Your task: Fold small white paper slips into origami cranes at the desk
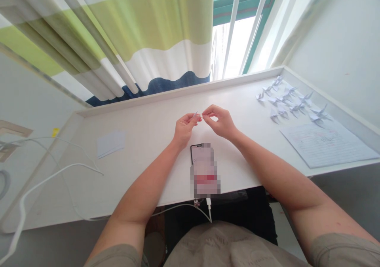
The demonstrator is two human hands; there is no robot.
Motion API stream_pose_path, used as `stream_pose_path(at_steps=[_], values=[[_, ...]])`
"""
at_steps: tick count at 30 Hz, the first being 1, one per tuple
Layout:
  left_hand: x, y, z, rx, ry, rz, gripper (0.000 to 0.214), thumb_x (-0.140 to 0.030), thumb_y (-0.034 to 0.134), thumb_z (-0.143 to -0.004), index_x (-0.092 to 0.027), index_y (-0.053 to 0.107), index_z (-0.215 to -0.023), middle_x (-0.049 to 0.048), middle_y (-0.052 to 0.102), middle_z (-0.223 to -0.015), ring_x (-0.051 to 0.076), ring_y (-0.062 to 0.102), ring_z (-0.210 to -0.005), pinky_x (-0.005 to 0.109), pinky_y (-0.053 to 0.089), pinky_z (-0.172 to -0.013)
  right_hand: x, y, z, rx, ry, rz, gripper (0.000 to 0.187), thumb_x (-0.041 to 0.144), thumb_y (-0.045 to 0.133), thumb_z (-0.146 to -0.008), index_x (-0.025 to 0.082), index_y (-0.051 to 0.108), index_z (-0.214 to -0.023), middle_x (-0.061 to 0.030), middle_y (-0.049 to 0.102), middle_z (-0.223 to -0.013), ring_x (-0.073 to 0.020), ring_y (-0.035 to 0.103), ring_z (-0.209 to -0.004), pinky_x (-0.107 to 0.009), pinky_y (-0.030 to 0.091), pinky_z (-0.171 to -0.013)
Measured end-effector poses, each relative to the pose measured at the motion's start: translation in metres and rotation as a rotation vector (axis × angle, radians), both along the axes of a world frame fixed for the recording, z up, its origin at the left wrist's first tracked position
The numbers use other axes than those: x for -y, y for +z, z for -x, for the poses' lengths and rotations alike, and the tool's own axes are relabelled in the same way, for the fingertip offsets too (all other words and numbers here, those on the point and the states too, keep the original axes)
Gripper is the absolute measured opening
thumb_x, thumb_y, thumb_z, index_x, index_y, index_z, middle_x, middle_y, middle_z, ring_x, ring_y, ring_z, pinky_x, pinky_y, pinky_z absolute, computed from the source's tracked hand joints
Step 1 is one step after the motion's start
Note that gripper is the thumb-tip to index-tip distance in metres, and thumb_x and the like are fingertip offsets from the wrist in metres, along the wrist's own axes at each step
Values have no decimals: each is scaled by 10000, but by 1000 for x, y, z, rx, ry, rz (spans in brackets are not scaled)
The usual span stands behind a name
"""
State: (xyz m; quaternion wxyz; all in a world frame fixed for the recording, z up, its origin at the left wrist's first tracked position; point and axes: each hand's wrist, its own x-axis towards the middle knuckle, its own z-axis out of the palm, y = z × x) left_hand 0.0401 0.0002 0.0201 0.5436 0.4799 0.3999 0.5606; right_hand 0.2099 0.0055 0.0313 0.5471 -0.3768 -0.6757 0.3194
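Observation:
Both hands meet above the middle of the white desk [148,140]. My left hand [184,127] is closed in a pinch on a small folded white paper piece [196,115]. My right hand [219,120] pinches the other end of the same paper piece, fingertips almost touching the left hand's. The piece is tiny and mostly hidden by the fingers. A phone [204,168] lies flat on the desk just below my hands, near the front edge.
Several folded paper cranes [292,101] sit at the desk's far right, with a printed sheet [326,144] in front of them. A small stack of white paper squares [111,143] lies at left. White cables [53,172] trail off the left side. Curtain and window stand behind.

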Motion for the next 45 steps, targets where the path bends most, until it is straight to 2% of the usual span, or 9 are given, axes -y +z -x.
stream_pose_path(at_steps=[4,8,12,19,23,27,32,39,45], values=[[-1,0,1,22,30,0,257,-443,895,-817,-215,781,-855,27,754,-889,166,658,-920,330,471,-897,-3,-3,0,-29,29,119,171,394,787,-857,229,747,-851,-28,773,-835,-209,725,-821,-437,620,-856],[-2,-1,0,33,64,-14,252,-449,915,-788,-236,812,-874,26,776,-952,177,647,-967,338,476,-915,-4,-2,1,-107,100,208,323,526,838,-829,212,762,-815,-39,773,-804,-202,726,-800,-406,615,-830],[-1,-1,-1,30,40,-67,255,-464,934,-761,-252,842,-870,25,781,-973,192,639,-1010,362,479,-960,-4,2,1,-208,181,327,455,637,887,-753,198,770,-779,-42,763,-764,-183,716,-749,-375,631,-792],[1,2,-1,28,0,-65,213,-437,953,-750,-263,850,-819,22,771,-919,194,651,-1007,383,476,-988,-5,6,-4,-250,275,430,483,639,936,-689,193,780,-790,-43,774,-794,-171,715,-754,-375,642,-806],[1,4,-1,37,-1,-72,193,-412,962,-743,-267,851,-807,22,776,-928,197,660,-1012,387,484,-991,-4,5,-3,-261,256,375,444,610,926,-722,200,768,-783,-41,770,-797,-172,711,-746,-385,634,-806],[2,4,-1,47,21,-81,232,-442,964,-730,-270,855,-841,25,797,-940,204,668,-1014,396,499,-993,-1,4,0,-239,166,219,367,565,897,-780,227,762,-827,-32,754,-837,-188,716,-817,-390,627,-805],[0,2,-1,56,76,-48,271,-459,975,-701,-254,843,-819,28,793,-853,203,677,-958,404,511,-969,3,3,1,-94,98,34,248,510,826,-879,267,780,-869,-42,727,-951,-202,696,-910,-415,640,-835],[0,2,-1,40,62,-78,316,-523,959,-703,-242,851,-800,30,778,-815,182,664,-890,383,504,-945,3,1,2,-32,22,-88,210,473,795,-921,266,789,-886,-49,723,-928,-206,685,-876,-423,656,-806],[-2,-1,0,53,23,-113,326,-552,971,-671,-267,860,-785,25,791,-833,167,655,-852,377,507,-935,2,-2,4,-3,47,-160,237,464,745,-967,244,782,-887,-46,737,-918,-185,697,-835,-391,656,-750]])
